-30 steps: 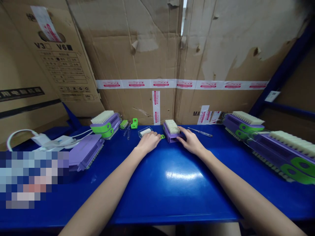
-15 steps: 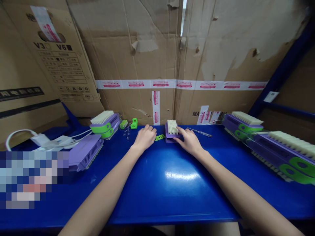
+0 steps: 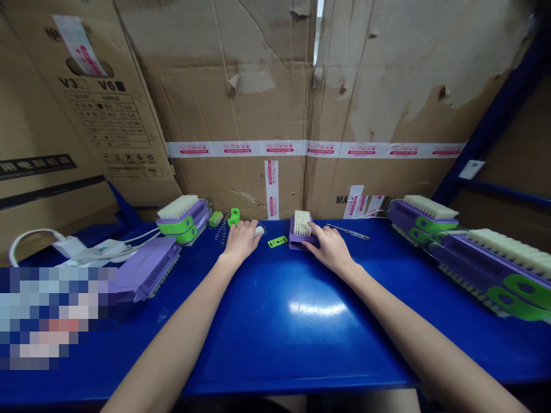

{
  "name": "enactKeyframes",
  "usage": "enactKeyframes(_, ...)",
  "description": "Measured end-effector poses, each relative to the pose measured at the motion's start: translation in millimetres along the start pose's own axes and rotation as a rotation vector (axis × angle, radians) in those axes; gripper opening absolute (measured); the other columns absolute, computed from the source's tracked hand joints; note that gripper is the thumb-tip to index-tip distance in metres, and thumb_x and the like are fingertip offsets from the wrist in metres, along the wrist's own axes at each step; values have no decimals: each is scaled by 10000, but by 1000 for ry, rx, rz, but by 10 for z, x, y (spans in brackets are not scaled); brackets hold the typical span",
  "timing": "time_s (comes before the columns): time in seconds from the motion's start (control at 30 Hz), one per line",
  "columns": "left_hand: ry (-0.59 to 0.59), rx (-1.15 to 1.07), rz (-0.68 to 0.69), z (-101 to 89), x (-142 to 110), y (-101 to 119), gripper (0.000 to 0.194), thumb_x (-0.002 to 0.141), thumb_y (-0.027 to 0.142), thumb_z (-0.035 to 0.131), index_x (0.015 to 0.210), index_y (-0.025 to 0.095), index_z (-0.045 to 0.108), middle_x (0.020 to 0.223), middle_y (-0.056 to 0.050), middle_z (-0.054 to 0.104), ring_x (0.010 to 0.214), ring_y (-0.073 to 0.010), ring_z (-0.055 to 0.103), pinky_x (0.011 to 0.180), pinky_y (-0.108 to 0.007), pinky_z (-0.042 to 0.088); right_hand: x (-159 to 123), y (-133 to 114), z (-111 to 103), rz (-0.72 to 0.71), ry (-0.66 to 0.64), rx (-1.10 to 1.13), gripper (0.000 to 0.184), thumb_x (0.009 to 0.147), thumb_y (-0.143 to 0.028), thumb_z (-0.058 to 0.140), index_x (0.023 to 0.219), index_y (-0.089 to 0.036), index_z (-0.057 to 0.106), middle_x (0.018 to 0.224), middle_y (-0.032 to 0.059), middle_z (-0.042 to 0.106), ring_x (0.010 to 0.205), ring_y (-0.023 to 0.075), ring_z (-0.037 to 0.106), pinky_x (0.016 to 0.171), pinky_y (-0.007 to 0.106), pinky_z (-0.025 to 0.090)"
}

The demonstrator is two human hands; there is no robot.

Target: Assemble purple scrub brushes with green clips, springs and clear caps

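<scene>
My right hand (image 3: 330,245) grips the right side of a purple brush body with cream bristles facing up (image 3: 296,237), thumb low on its front and fingers by the bristles. My left hand (image 3: 241,241) is closed around a small white part (image 3: 259,230), whose exact kind is unclear. A flat green plate with slots (image 3: 278,242) lies between the left hand and the brush body. Left of the left hand are thin coil springs (image 3: 222,228). Behind it stands a green end piece (image 3: 234,216), and a small green block (image 3: 216,218) lies farther left.
A screwdriver (image 3: 349,232) lies right of the brush body. Purple-green brush units stand at left (image 3: 183,221) and right (image 3: 424,218), with a larger one (image 3: 495,264) nearer. A purple housing (image 3: 148,267) and white cables with adapters (image 3: 71,245) lie left. Cardboard (image 3: 241,115) walls the back.
My left hand has moved left, away from the green plate, which now shows whole. A white part now shows at its fingers. The right hand stays on the brush body.
</scene>
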State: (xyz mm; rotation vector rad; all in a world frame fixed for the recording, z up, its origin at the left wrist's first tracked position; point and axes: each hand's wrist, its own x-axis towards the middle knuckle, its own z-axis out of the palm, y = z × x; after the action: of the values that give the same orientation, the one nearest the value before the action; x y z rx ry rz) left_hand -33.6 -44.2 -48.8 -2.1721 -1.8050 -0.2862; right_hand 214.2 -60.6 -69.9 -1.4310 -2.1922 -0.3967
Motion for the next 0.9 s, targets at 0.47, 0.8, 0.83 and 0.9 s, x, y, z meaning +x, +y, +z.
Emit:
enactKeyframes(0.47,75,51,48,159,10,-30,298,896,282,428,1123,143,562,1059,-145,616,1030,-302,519,829,-414,371,-14,-32,26,-25,86,-172,487,887,-466,481,1213,-107,531,844,126,685,807,249,602,741,332,356)
enactKeyframes(0.8,218,62,-146,49,26,-149,379,927,319,316,1025,98,607,1001,-178,638,1003,-317,548,795,-398,400,-24,-25,40,-30,108,-192,487,896,-466,462,1221,-109,523,845,121,683,794,238,590,728,319,338)
enactKeyframes(0.83,221,75,-219,20,24,-179,374,919,295,315,1020,87,609,997,-187,636,997,-321,555,781,-395,410,-23,-27,36,-31,106,-190,486,896,-464,462,1221,-108,523,843,121,682,794,237,589,726,319,337)
enactKeyframes(0.9,170,84,-358,-18,16,-255,348,891,269,354,1011,75,616,983,-202,641,979,-329,575,764,-400,429,-21,-31,29,-31,101,-188,484,896,-463,462,1217,-108,526,835,121,681,793,239,587,721,319,336)
